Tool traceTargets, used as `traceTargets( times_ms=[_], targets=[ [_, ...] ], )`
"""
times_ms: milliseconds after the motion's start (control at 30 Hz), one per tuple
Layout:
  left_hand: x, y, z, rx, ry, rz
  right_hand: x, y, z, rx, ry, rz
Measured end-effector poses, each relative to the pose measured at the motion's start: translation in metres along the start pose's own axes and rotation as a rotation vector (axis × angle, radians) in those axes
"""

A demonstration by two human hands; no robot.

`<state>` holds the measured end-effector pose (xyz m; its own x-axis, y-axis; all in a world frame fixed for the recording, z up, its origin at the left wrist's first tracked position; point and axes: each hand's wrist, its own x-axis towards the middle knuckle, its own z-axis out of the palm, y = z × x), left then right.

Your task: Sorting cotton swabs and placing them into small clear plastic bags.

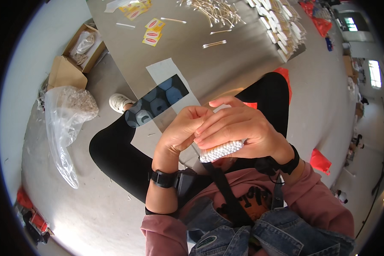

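A tight bundle of cotton swabs (221,151) is in front of my chest, its white tips facing me. My right hand (254,130) is closed around it, with the fingers over its top. Against the far left side of the bundle, my left hand (185,126) has its thumb and fingers pressed together beside the right fingertips. What the left fingers pinch is hidden. A whitish piece (222,107) shows between the hands, too covered to name.
The grey table (187,55) bears a heap of loose cotton swabs (213,12), yellow labels (152,32) and stacked swab packs (281,30). A dark patterned strip (158,102) crosses its near edge. A cardboard box (85,47) and a clear plastic bag (68,123) are on the left.
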<state>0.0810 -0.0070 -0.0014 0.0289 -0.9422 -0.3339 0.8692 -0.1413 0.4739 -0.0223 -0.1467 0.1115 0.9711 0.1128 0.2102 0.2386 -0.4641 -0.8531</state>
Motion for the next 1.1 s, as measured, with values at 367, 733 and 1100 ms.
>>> traceTargets(
  times_ms=[367, 733, 1100],
  targets=[
    [0.0, -0.002, 0.001, -0.018, -0.005, -0.023, 0.0, -0.003, 0.0, 0.009, 0.0, 0.001],
    [-0.002, 0.0, 0.009, -0.059, -0.023, 0.009, 0.003, -0.006, 0.002, -0.023, 0.003, 0.003],
    [-0.002, -0.001, 0.004, -0.084, -0.096, -0.001, 0.005, -0.011, 0.005, -0.044, -0.025, 0.01]
  ],
)
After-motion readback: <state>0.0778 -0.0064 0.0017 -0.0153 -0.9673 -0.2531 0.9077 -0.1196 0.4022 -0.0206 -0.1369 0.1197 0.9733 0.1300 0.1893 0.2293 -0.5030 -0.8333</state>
